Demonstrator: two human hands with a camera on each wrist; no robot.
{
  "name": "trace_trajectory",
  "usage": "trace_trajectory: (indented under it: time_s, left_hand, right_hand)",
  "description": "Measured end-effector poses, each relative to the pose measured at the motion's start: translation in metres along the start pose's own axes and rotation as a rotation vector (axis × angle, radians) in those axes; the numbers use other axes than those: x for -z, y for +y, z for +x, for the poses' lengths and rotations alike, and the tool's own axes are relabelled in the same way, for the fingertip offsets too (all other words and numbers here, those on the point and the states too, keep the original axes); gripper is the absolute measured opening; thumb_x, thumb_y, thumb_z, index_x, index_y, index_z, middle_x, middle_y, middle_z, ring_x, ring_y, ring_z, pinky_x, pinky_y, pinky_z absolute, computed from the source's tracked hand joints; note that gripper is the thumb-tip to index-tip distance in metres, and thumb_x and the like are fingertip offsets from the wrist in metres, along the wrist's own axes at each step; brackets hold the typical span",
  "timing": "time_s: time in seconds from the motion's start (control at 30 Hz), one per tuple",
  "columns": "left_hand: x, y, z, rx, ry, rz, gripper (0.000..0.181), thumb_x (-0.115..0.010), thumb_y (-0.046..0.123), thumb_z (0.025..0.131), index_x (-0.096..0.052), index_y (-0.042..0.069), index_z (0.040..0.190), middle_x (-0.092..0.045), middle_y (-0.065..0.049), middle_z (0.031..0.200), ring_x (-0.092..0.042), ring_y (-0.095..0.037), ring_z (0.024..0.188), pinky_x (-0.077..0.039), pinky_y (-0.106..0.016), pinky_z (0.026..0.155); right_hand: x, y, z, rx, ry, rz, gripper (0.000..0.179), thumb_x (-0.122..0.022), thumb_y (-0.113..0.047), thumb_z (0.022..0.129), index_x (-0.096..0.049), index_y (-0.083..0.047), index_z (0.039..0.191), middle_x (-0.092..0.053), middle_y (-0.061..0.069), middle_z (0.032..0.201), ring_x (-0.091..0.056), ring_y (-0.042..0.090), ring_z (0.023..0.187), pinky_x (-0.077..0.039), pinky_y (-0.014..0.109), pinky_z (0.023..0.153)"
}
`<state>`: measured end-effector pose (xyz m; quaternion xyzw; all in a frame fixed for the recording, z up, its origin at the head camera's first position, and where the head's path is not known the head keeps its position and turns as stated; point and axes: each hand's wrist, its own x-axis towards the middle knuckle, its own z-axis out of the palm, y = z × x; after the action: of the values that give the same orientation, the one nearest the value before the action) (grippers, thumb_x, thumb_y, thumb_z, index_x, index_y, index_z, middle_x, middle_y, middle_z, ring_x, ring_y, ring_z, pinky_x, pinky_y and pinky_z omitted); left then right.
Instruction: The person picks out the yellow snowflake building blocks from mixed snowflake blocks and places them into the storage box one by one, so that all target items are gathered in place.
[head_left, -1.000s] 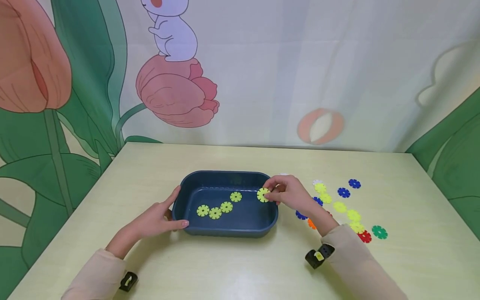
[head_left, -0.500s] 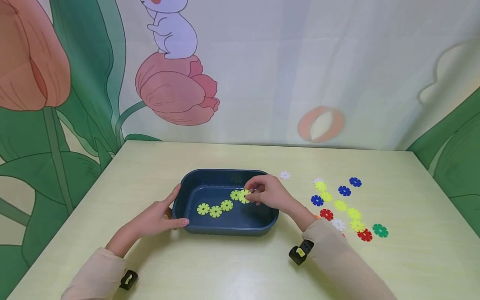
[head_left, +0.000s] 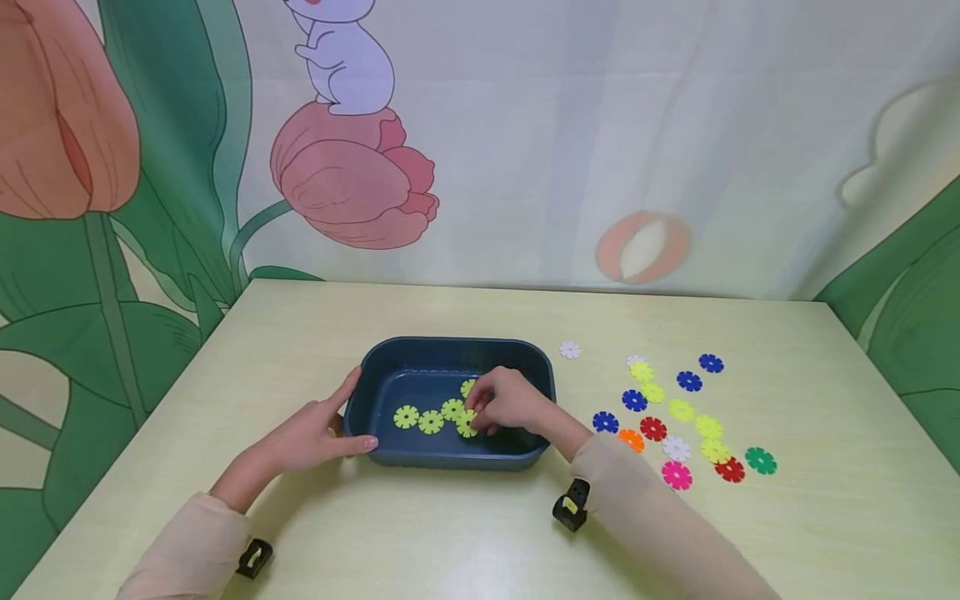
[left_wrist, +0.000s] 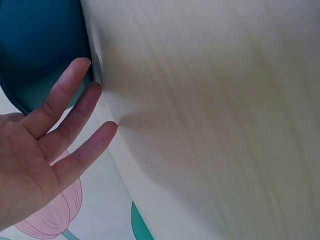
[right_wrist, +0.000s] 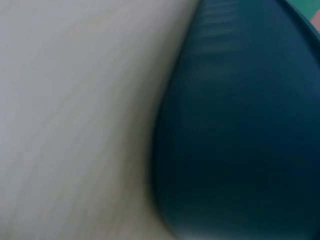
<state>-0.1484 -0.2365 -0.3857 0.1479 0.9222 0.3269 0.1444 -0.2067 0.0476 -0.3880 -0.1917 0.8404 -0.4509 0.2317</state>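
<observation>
A dark blue rectangular dish (head_left: 442, 460) stands on the table with several yellow notched discs inside, one of them a snowflake disc (head_left: 406, 417) near its left end. My left hand (head_left: 311, 433) rests against the dish's left end, thumb over the front rim. In the left wrist view its fingers (left_wrist: 75, 125) are straight, tips at the outer wall. My right hand (head_left: 510, 404) is inside the dish and pinches a yellow snowflake disc (head_left: 466, 424) by its right edge. That disc overlaps another yellow disc (head_left: 453, 408) in the head view. The right wrist view shows the dish wall (right_wrist: 240, 125) only.
Right of the dish lie scattered discs: several yellow ones (head_left: 681, 410), a pink disc (head_left: 677, 475), an orange disc (head_left: 632, 439), a green disc (head_left: 761, 461), plus blue, red and white ones. A printed curtain (head_left: 525, 167) hangs behind the table (head_left: 465, 533).
My right hand has moved left and then toward the front inside the dish, carrying the yellow snowflake disc from the right end to beside the others. The left hand stays put.
</observation>
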Motion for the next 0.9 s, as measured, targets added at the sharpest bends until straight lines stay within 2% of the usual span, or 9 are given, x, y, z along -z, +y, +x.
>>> trace_trajectory:
  time_s: [0.27,0.37,0.53,0.7,0.9]
  left_hand:
    - [0.0,0.0,0.0,-0.001,0.004,0.002,0.102,-0.068,0.042,0.079,-0.001,0.003,0.146,-0.061,-0.002,0.074,-0.053,-0.014,0.065,-0.041,-0.03,0.057]
    - [0.0,-0.001,0.0,0.001,0.005,0.006,0.102,-0.068,0.042,0.079,-0.001,0.003,0.146,-0.061,-0.002,0.074,-0.053,-0.014,0.064,-0.041,-0.03,0.057]
    - [-0.001,-0.001,0.001,0.004,0.006,0.009,0.103,-0.068,0.043,0.078,-0.002,0.003,0.146,-0.061,-0.002,0.075,-0.053,-0.014,0.065,-0.041,-0.03,0.057]
    - [-0.001,-0.001,0.001,0.006,0.006,0.013,0.103,-0.068,0.043,0.078,-0.002,0.003,0.146,-0.061,-0.002,0.073,-0.053,-0.015,0.064,-0.041,-0.03,0.057]
    - [0.0,0.0,0.001,0.006,0.007,0.015,0.103,-0.068,0.044,0.078,-0.002,0.003,0.146,-0.061,-0.002,0.074,-0.053,-0.015,0.065,-0.041,-0.03,0.057]
  right_hand:
    - [-0.01,0.0,0.002,-0.016,-0.051,-0.009,0.008,-0.065,0.01,0.076,-0.065,0.005,0.082,-0.06,0.007,0.064,-0.062,0.017,0.055,-0.05,0.029,0.053]
    - [-0.009,0.0,0.002,-0.024,-0.039,-0.006,0.012,-0.066,0.01,0.075,-0.066,0.005,0.085,-0.058,0.008,0.067,-0.061,0.017,0.055,-0.051,0.028,0.054]
    - [-0.002,-0.001,-0.003,-0.016,-0.005,0.069,0.018,-0.067,0.009,0.075,-0.065,0.006,0.092,-0.058,0.009,0.074,-0.062,0.018,0.058,-0.051,0.029,0.057]
    - [0.007,-0.006,-0.013,0.048,0.013,0.139,0.021,-0.066,0.007,0.078,-0.063,0.007,0.099,-0.059,0.011,0.077,-0.063,0.021,0.062,-0.052,0.033,0.059]
    - [0.018,-0.007,-0.025,0.119,0.059,0.149,0.022,-0.066,-0.001,0.081,-0.062,0.006,0.101,-0.06,0.009,0.077,-0.064,0.028,0.066,-0.052,0.037,0.061]
